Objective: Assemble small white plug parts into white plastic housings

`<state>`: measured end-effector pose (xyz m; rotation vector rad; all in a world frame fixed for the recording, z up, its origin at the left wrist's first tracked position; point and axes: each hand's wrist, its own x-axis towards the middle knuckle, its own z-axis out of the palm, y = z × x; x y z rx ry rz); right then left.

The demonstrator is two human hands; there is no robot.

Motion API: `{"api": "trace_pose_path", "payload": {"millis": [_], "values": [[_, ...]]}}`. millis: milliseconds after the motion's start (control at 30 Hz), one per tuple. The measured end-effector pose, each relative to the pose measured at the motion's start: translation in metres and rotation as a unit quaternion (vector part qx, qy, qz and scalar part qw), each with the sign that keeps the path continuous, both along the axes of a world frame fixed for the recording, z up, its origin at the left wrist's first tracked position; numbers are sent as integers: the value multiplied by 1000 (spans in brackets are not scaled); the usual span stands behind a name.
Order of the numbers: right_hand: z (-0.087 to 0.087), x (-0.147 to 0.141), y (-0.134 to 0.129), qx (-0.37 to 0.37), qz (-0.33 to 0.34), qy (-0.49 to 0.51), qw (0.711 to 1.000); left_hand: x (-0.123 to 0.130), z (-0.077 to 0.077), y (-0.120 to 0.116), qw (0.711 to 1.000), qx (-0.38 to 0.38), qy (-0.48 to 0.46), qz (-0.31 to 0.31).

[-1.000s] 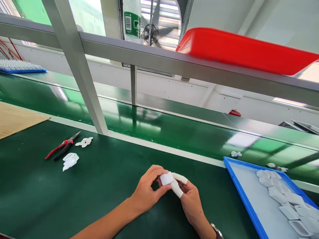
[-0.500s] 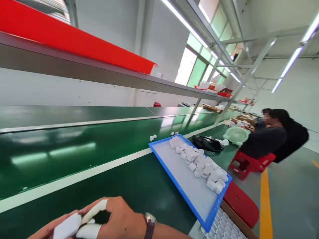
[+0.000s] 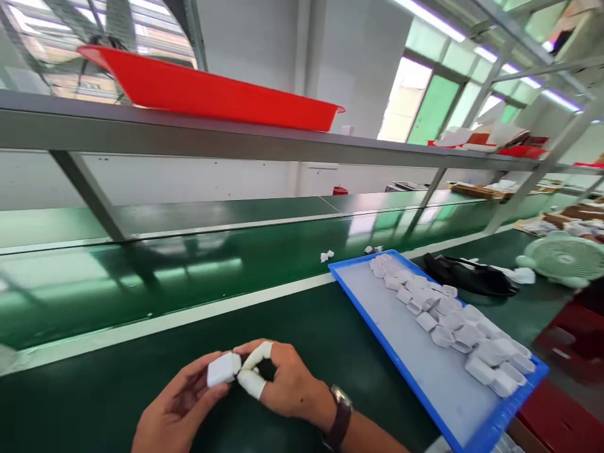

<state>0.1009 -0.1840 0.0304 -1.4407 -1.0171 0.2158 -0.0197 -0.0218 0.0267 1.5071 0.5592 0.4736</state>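
Observation:
My left hand (image 3: pixel 182 402) holds a small white plastic case (image 3: pixel 221 370) between thumb and fingers, above the green bench. At the case's right end, the thumb and forefinger of my right hand (image 3: pixel 283 384) are pinched together, both wearing white finger cots. What lies between those two fingertips is too small and too covered to name. A wristwatch (image 3: pixel 340 402) is on my right wrist. To the right of my hands, a blue-rimmed tray (image 3: pixel 377 327) bears a heap of similar white plastic cases (image 3: pixel 443 318).
A red tray (image 3: pixel 226 94) rests on the shelf above the bench. Beyond the blue tray are a black bag (image 3: pixel 472 277) and a light green fan (image 3: pixel 561 257). Small white bits (image 3: pixel 326 256) lie behind the white line. A red stool (image 3: pixel 557 415) stands at lower right.
The view has swung left, so the tray and bench appear further right and the seated person has left the picture. Both hands show more fully, still together at the white case.

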Motion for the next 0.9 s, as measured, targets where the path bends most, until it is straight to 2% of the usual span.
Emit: {"api": "trace_pose_path", "payload": {"millis": [167, 367, 467, 633, 767, 900], "values": [[-4, 0, 0, 21, -10, -6, 1000, 3, 7, -6, 998, -50, -29, -27], [1, 9, -3, 80, -79, -33, 993, 0, 14, 7, 990, -118, -79, 0], [2, 7, -6, 105, -91, -105, 985, 0, 18, 7, 980, -167, -101, -46], [-4, -6, -9, 147, -86, -241, 955, -1, 23, -9, 960, -218, -125, -124], [-9, -7, -12, 123, -84, -324, 934, -3, 20, -11, 941, -263, -145, -156], [-12, -7, -18, 76, -98, -387, 913, -4, 16, -5, 927, -311, -152, -141]]}}
